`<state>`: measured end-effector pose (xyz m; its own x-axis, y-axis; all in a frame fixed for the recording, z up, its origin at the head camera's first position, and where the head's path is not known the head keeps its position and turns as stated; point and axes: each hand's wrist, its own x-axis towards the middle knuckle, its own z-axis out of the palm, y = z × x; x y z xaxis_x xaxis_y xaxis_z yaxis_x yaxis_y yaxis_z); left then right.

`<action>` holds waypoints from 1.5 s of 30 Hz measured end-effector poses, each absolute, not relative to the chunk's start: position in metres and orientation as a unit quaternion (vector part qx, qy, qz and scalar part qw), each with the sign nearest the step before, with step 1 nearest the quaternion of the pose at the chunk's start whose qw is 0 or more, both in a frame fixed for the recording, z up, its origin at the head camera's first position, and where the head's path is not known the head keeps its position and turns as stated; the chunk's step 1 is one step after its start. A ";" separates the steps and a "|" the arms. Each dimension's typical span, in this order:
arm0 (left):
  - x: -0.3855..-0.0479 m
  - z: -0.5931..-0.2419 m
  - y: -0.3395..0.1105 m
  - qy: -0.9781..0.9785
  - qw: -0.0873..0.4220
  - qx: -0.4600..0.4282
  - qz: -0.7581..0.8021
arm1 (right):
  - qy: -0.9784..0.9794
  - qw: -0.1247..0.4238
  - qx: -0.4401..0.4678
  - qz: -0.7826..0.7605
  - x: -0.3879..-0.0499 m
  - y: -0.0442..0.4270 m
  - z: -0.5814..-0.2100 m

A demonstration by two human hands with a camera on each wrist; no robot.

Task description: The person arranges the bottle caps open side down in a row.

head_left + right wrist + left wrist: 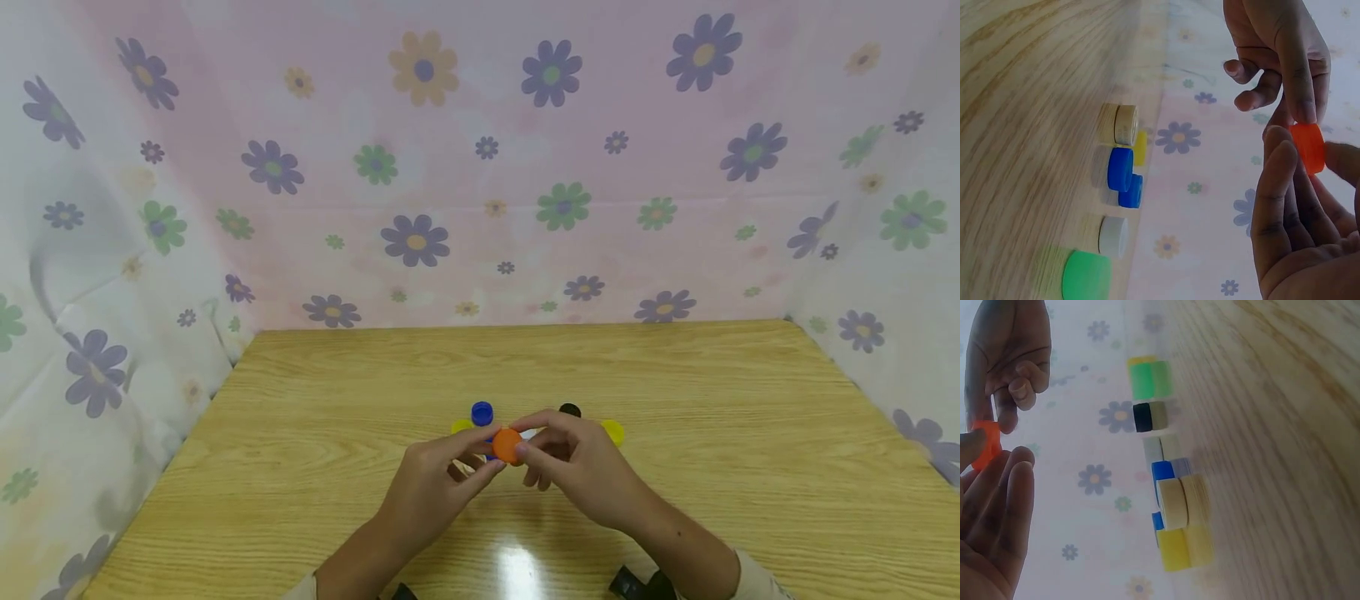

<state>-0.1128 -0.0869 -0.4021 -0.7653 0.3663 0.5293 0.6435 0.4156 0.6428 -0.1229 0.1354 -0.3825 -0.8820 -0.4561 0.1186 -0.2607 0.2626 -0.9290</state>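
Observation:
An orange bottle cap (pixel 507 446) is held up off the table between both hands. My left hand (pixel 435 479) pinches it from the left with thumb and fingers. From the other side my right hand (pixel 600 467) pinches the same cap, its thumb lying on the near face. In the right wrist view the orange cap (pixel 1307 149) shows its ridged side between the fingertips. Past the hands on the table stand a blue cap (pixel 482 412), a black cap (pixel 570 410) and a yellow cap (pixel 612 432); other caps are partly hidden behind the hands.
The wrist views show a beige cap (pixel 1172 504), a white cap (pixel 1113 236), a green cap (pixel 1087 275) and a second blue cap (pixel 1130 191) on the wooden table (pixel 337 400). A flowered cloth (pixel 480 167) hangs behind the table. Dark objects (pixel 637 583) show at the near edge.

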 end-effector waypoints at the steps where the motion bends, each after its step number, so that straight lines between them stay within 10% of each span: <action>1: -0.113 -0.401 -0.087 -0.828 0.152 -0.303 -0.447 | 0.791 0.088 -0.229 -0.561 -0.123 0.136 -0.382; 17: -0.111 -0.400 -0.089 -0.840 0.113 -0.288 -0.446 | 0.815 0.079 -0.256 -0.514 -0.120 0.137 -0.381; 45: -0.132 -0.394 -0.150 -0.868 -0.135 -0.292 -0.379 | 0.811 0.142 -0.269 -0.500 -0.123 0.091 -0.402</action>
<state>-0.1316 -0.1501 -0.3942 -0.7932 0.6088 -0.0131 0.4043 0.5425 0.7364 -0.1230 0.0907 -0.4016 -0.8144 -0.5791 0.0382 -0.2942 0.3553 -0.8872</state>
